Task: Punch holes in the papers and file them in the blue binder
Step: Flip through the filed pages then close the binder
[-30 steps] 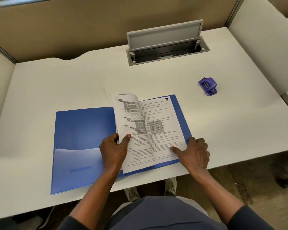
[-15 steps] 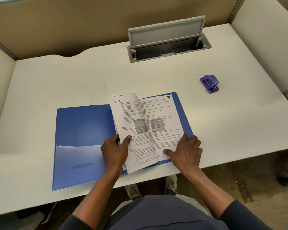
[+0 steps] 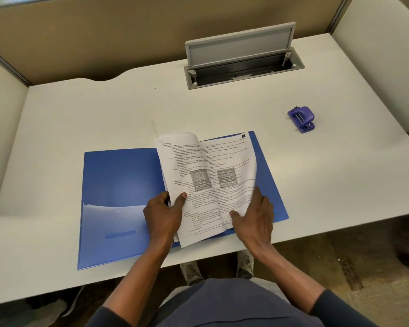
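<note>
Blue binder [image 3: 118, 185] lies open flat at desk front edge, translucent pocket on left inner cover. Printed papers [image 3: 210, 185] on right half, sheets lifted and curling. Purple hole punch [image 3: 301, 119] well apart, far right.

An office cubicle: a plain white desk [image 3: 104, 114] is boxed in by a tan panel [image 3: 128, 38] at the back and paler ones at both sides. A grey cable hatch [image 3: 246, 73] is sunk into the far side of the desk, its lid [image 3: 239, 46] tilted up. The stationery fits the setting: a blue binder [image 3: 118, 175] lying open with printed papers [image 3: 210, 161] in it, and a small purple punch [image 3: 301, 118] well off to the right
</note>
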A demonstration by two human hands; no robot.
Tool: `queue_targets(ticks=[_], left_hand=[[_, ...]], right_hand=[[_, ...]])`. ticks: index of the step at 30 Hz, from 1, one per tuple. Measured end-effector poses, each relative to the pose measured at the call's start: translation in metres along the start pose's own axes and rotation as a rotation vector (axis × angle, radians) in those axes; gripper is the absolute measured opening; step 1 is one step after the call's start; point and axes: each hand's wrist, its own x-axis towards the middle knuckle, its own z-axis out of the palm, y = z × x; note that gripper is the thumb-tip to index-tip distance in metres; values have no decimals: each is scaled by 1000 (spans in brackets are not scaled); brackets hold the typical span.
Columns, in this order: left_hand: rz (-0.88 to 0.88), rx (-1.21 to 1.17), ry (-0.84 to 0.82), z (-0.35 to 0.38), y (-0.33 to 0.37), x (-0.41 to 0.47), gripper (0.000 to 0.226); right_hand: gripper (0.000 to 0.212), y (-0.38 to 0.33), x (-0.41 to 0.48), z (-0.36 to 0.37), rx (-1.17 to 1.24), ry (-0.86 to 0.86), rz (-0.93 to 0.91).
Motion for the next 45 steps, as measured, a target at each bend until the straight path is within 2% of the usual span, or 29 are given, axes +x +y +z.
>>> queue_targets(ticks=[4, 7, 9, 11, 14, 18, 21, 24, 27, 29, 34, 36, 39, 45], left_hand=[[31, 54, 50, -2, 0, 2, 16], [29, 55, 66, -3, 2, 4, 22], [31, 41, 60, -3, 4, 4, 18], [20, 12, 49, -3, 5, 3, 12], [-72, -83, 54, -3, 6, 4, 24], [-216, -295, 36, -4, 8, 3, 31], [-209, -353, 23, -7, 7, 1, 29], [-203, -369, 11, -10, 6, -1, 31], [-200, -352, 7, -9, 5, -3, 35], [-203, -339, 10, -8, 6, -2, 35], [-216, -333, -15, -4, 2, 4, 21], [-191, -335, -34, -5, 1, 6, 13], [-166, -337, -46, -5, 0, 9, 6], [-174, -389, -74, -3, 5, 8, 6]], right_hand=[[70, -9, 0, -4, 281, 32, 40], [58, -17, -2, -8, 357, 106, -90], [47, -23, -6, -10, 398, 117, -208], [35, -29, -11, -11, 365, 125, -367], [24, -34, -19, -8, 237, 172, -676], [31, -45, -31, 7, 19, 162, -1028], [29, -50, -36, 18, -82, 106, -1155], [18, -49, -35, 20, -101, 87, -1170], [16, -49, -36, 18, -43, 83, -1107], [13, -49, -38, 15, 64, 75, -965], [17, -39, -29, -3, 464, 53, -303], [16, -26, -21, -12, 565, 84, -101], [12, -1, -12, -26, 662, 153, 11], [26, 42, 9, -35, 623, 252, 187]])
